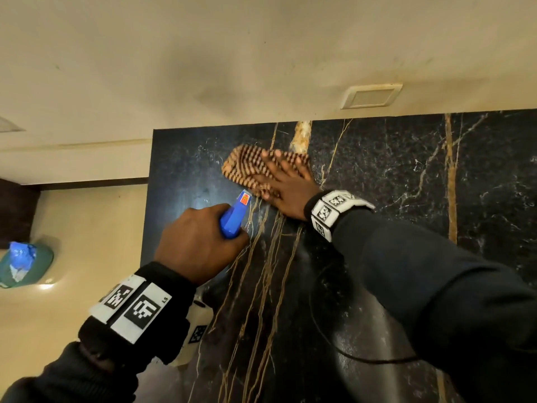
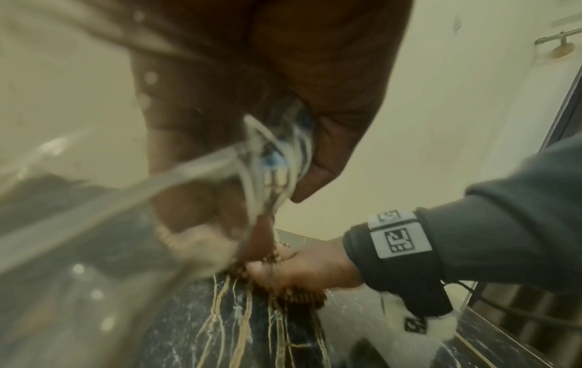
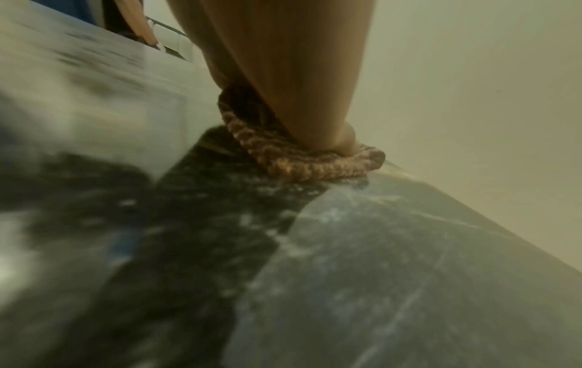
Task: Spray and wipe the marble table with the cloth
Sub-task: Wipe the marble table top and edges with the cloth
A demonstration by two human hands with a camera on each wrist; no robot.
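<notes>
The black marble table point(image 1: 377, 184) with gold and white veins fills the middle and right of the head view. A brown and tan ribbed cloth point(image 1: 244, 167) lies near its far edge, and my right hand point(image 1: 286, 181) presses flat on it with fingers spread. In the right wrist view the cloth point(image 3: 302, 164) bunches under my fingers point(image 3: 296, 74). My left hand point(image 1: 200, 242) grips a spray bottle with a blue head point(image 1: 232, 219); the nozzle points at the cloth from just in front of it. Its clear body point(image 2: 94, 199) blurs across the left wrist view, where my right hand point(image 2: 302, 271) rests on the cloth point(image 2: 299, 296).
A cream wall rises behind the table with a white switch plate point(image 1: 372, 96). The cream floor point(image 1: 72, 228) lies left of the table's left edge, with a green bin holding blue plastic point(image 1: 21, 261). A thin black cable point(image 1: 363, 357) crosses the near tabletop.
</notes>
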